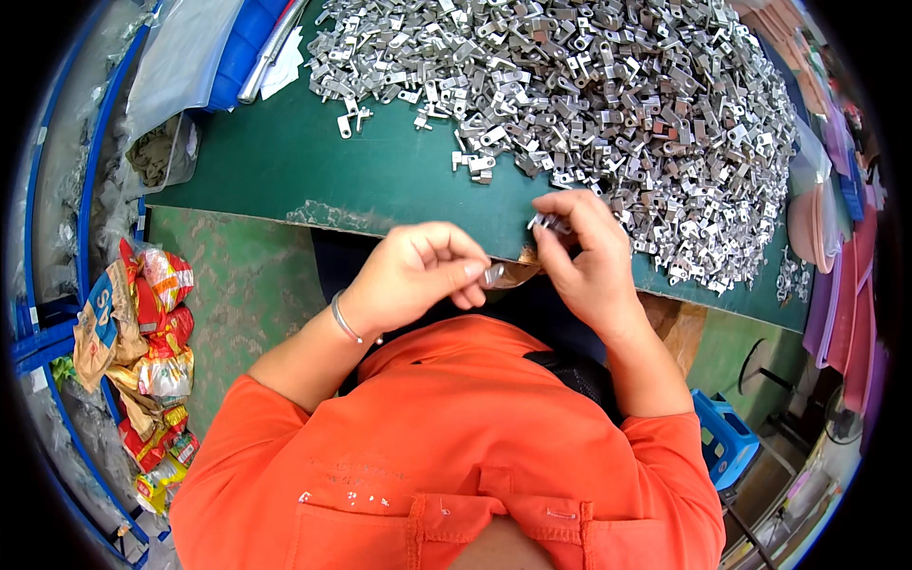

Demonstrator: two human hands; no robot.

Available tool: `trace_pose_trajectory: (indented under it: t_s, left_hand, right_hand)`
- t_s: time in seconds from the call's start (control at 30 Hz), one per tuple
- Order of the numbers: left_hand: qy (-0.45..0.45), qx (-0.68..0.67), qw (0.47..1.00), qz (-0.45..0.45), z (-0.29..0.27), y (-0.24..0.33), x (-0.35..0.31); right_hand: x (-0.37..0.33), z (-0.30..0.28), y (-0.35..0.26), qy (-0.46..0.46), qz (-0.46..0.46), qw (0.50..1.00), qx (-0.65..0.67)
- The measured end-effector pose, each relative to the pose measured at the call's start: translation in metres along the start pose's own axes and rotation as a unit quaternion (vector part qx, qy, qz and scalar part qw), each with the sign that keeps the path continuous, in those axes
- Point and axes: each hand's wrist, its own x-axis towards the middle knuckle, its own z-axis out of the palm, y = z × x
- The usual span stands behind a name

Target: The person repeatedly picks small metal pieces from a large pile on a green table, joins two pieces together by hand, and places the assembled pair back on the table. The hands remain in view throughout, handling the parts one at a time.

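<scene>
My left hand (410, 270) is closed in a pinch on a small silver metal bracket (493, 275), just off the front edge of the green table (256, 157). Between the thumb and fingers of my right hand (597, 255) sits another small metal bracket (548, 224), partly hidden by the fingertips. The hands are apart, with the right one over the table edge. A wide heap of similar metal brackets (608, 95) covers the far and right part of the table, reaching close to my right hand.
Blue bins (249, 57) and a clear tub (180, 152) stand at the far left. Colourful packets (166, 285) hang beside a blue rack (38, 337). To the right are pink bins (815, 223) and a blue plastic stool (725, 439). Several loose brackets (475, 163) lie near the heap's edge.
</scene>
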Motion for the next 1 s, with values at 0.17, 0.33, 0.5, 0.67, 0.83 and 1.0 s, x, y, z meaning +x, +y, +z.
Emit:
trace_pose_trajectory:
  t_s: [0.17,0.33,0.5,0.67,0.83,1.0]
  left_hand:
    - [0.045,0.221,0.974,0.025,0.002,-0.021,-0.007]
    - [0.107,0.434,0.871,0.203,0.003,-0.002,-0.004]
    - [0.256,0.613,0.661,0.349,0.003,0.027,0.046]
    - [0.186,0.535,0.742,0.360,0.004,0.015,0.052]
    - [0.123,0.411,0.849,0.308,0.016,0.001,0.029]
    - [0.168,0.454,0.813,0.322,0.009,-0.002,0.023]
  right_hand:
    - [-0.014,0.011,-0.017,-0.091,-0.128,0.987,0.015]
    - [0.008,0.018,-0.020,-0.066,-0.181,0.962,-0.194]
    - [0.057,0.038,-0.001,0.023,-0.223,0.918,-0.327]
    - [0.033,0.030,0.005,-0.040,-0.211,0.937,-0.275]
    - [-0.001,0.003,0.002,-0.063,-0.169,0.973,-0.142]
    - [-0.008,-0.009,0.007,0.026,-0.101,0.990,-0.099]
